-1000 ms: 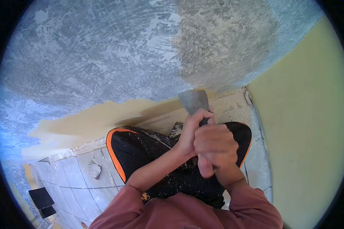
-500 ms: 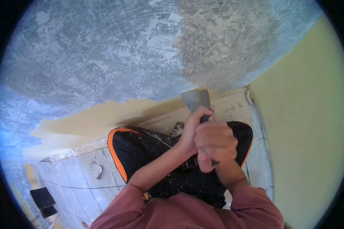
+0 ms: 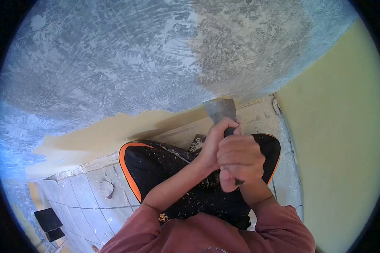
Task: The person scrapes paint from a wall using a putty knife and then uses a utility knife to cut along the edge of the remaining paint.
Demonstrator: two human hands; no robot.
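Observation:
Both my hands grip one scraper point(image 3: 222, 110) with a broad grey metal blade and a dark handle. My left hand point(image 3: 215, 141) is closed round the handle just below the blade. Lower on the same handle, my right hand point(image 3: 240, 160) is wrapped in a fist, covering most of it. The blade's wide edge points at the bottom of the wall point(image 3: 147, 59), where rough grey-blue and grey-brown patches border a bare cream strip point(image 3: 101, 135).
A smooth yellow-green wall point(image 3: 337, 114) meets the rough one at the right corner. My knees point(image 3: 141, 162) in black trousers flank the hands. On the tiled floor point(image 3: 88, 189) lie a pale flake point(image 3: 106, 189) and, farther left, a black flat object point(image 3: 47, 219).
The scraper and both hands have shifted slightly to the right along the wall's base. Both grips look the same.

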